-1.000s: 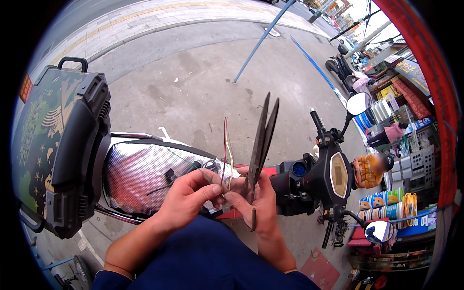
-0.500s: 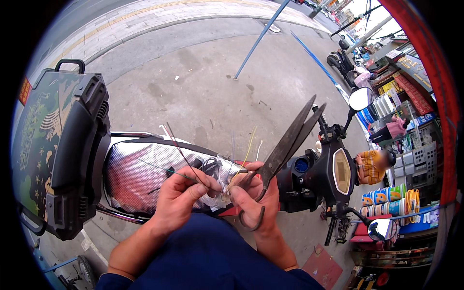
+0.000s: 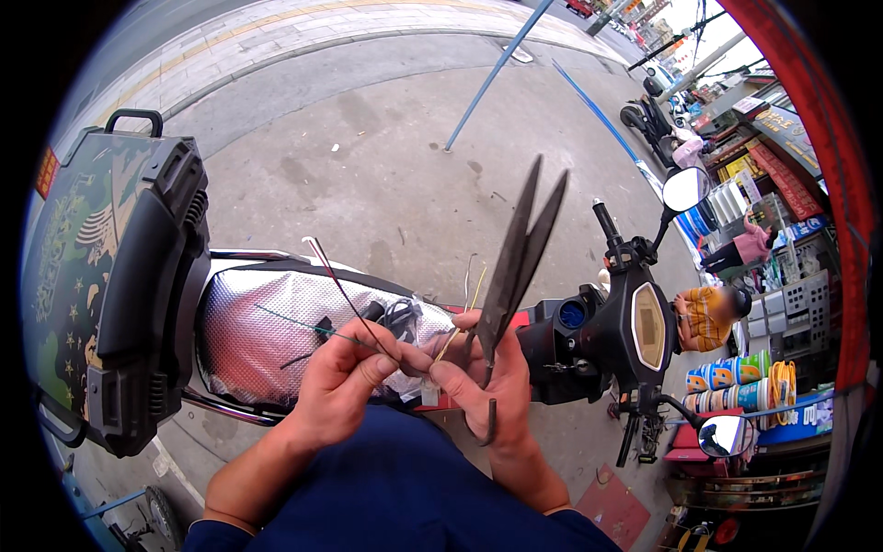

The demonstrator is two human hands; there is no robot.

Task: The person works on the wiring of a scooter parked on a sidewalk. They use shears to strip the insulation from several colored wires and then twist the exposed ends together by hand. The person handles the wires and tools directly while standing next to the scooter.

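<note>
My left hand (image 3: 345,386) is closed in a pinch on thin dark red and green wires (image 3: 343,296) that fan out to the upper left. Close beside it, my right hand (image 3: 487,396) holds large dark metal scissors (image 3: 515,285), blades upward and a little parted, while its thumb and fingertips grip pale yellow wires (image 3: 455,327). The fingertips of both hands nearly meet. Beneath lies a scooter seat covered in silver quilted foil (image 3: 248,336), carrying a black cable bundle (image 3: 397,317) and some clear plastic, partly hidden by my hands.
A camouflage top box (image 3: 110,285) stands left; the handlebar, display (image 3: 649,327) and mirrors (image 3: 683,189) are right. A blue pole (image 3: 492,83) rises from the pavement. Along shop goods at right are a person in yellow (image 3: 704,317), another in pink (image 3: 752,241), paint buckets (image 3: 736,386) and parked scooters (image 3: 644,124).
The wires in my hands have spread apart, red and green toward the left, yellow to the right. The scissors swung rightward, then back more upright. My left hand has shifted slightly left.
</note>
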